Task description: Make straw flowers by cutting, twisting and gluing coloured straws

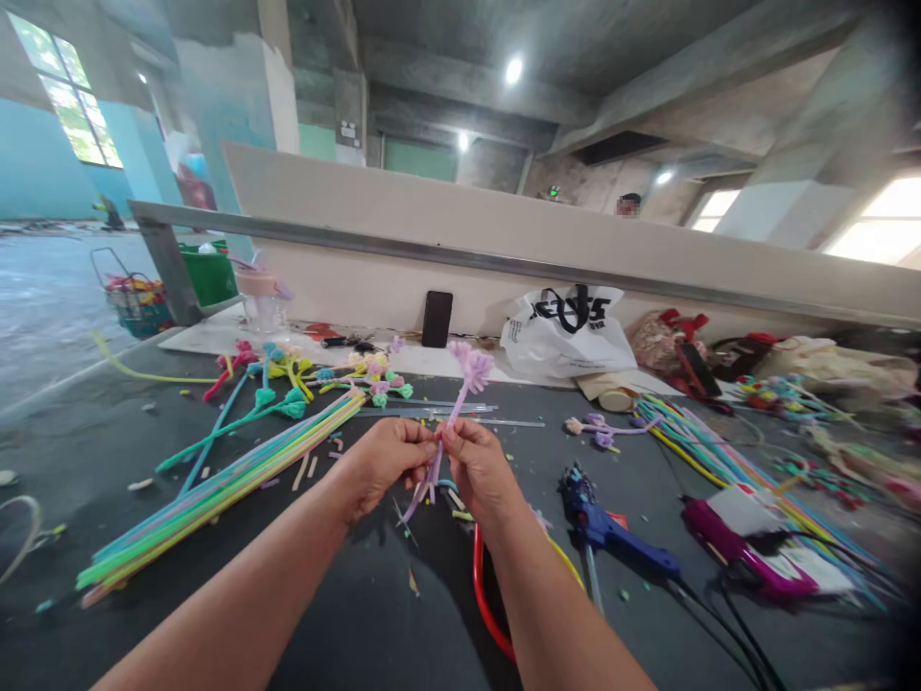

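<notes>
Both hands meet at the middle of the table around a purple pipe-cleaner flower. Its fluffy head points up and away from me, and its stem ends hang below the fingers. My left hand pinches the stem from the left. From the right, my right hand grips the same stem, thumb and fingers closed. Partly hidden beneath my right forearm is a red-handled tool. Behind the hands lie clear glue sticks. A blue glue gun rests to the right.
Bundled pipe cleaners lie at left, near finished flowers. Another bundle is at right, beside a magenta device with cables. A phone, a white bag and a clear cup stand along the back panel.
</notes>
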`<state>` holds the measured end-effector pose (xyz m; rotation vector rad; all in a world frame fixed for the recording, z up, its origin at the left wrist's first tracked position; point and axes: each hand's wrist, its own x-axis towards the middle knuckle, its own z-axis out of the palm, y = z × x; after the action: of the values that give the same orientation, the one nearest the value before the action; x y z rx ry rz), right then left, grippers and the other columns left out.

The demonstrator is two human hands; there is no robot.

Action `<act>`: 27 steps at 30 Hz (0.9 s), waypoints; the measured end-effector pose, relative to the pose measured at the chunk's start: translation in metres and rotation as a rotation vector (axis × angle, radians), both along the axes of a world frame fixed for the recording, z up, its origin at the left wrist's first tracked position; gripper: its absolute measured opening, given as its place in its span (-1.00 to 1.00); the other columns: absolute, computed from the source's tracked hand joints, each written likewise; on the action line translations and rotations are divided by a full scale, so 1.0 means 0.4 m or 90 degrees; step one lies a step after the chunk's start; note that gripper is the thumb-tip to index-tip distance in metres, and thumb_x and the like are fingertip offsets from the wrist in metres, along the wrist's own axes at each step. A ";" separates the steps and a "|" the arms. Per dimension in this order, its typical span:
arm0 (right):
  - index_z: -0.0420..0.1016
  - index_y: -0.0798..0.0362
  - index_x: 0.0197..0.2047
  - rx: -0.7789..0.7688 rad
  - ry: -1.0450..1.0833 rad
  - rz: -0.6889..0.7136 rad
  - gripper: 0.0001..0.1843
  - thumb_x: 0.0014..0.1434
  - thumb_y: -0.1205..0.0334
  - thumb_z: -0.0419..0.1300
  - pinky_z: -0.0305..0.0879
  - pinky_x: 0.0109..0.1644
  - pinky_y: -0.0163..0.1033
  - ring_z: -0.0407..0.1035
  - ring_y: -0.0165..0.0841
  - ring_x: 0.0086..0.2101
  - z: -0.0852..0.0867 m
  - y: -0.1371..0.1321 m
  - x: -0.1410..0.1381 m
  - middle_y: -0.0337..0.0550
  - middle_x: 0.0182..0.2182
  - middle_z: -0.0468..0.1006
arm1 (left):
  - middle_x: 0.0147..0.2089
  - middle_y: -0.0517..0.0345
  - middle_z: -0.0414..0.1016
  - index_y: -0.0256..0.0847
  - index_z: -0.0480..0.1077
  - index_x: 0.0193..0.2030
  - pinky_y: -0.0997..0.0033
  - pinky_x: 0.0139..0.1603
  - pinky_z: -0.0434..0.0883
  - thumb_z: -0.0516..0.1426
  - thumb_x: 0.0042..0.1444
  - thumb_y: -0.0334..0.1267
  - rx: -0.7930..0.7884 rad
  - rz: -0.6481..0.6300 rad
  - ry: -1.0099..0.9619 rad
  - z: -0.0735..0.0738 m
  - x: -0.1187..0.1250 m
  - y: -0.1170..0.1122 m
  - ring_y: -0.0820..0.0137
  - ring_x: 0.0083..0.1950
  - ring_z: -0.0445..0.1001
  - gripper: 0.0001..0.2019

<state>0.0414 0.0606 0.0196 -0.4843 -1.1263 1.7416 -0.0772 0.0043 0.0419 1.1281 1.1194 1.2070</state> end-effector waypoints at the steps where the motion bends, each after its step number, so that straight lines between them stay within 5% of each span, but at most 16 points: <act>1: 0.45 0.09 -0.61 -0.004 0.006 0.005 -0.82 -0.30 0.27 0.38 0.14 -0.35 -0.32 0.22 -0.46 -0.53 0.003 -0.002 0.001 -0.30 -0.62 0.43 | -0.68 0.31 0.23 -0.31 0.28 -0.58 0.64 -0.69 0.09 0.19 -0.14 -0.16 -0.005 -0.009 -0.029 -0.003 0.001 0.001 0.63 -0.68 0.16 -0.75; 8: 0.46 0.07 -0.55 0.015 0.000 0.047 -0.77 -0.28 0.17 0.38 0.14 -0.45 -0.32 0.21 -0.47 -0.57 0.005 0.000 0.011 -0.31 -0.62 0.39 | -0.73 0.34 0.16 -0.32 0.28 -0.57 0.67 -0.73 -0.04 0.27 -0.22 -0.21 -0.095 -0.102 -0.222 -0.022 0.012 0.005 0.68 -0.72 0.06 -0.73; 17: 0.49 0.08 -0.50 0.095 -0.098 -0.052 -0.88 -0.20 0.29 0.33 0.17 -0.30 -0.32 0.27 -0.46 -0.49 -0.017 0.018 -0.005 -0.30 -0.56 0.46 | -0.71 0.32 0.23 -0.29 0.29 -0.58 0.64 -0.70 0.08 0.16 -0.09 -0.14 0.042 0.129 0.076 -0.025 -0.008 0.015 0.63 -0.70 0.15 -0.75; 23: 0.43 0.07 -0.51 0.115 -0.141 -0.071 -0.86 -0.21 0.24 0.29 0.20 -0.31 -0.30 0.27 -0.45 -0.51 -0.014 0.018 -0.004 -0.32 -0.58 0.44 | -0.70 0.32 0.23 -0.30 0.28 -0.57 0.64 -0.70 0.05 0.20 -0.15 -0.11 -0.042 0.027 -0.056 -0.018 -0.014 0.013 0.65 -0.72 0.12 -0.72; 27: 0.41 0.08 -0.52 0.145 -0.210 -0.097 -0.85 -0.19 0.20 0.26 0.18 -0.37 -0.31 0.23 -0.45 -0.53 -0.008 0.014 -0.003 -0.32 -0.59 0.41 | -0.71 0.34 0.21 -0.29 0.28 -0.58 0.63 -0.70 0.02 0.20 -0.15 -0.10 -0.040 0.035 -0.035 -0.019 -0.017 0.013 0.65 -0.71 0.10 -0.72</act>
<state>0.0402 0.0664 0.0164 -0.7120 -1.4608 1.4125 -0.0842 0.0096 0.0343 1.0166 1.1454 1.2307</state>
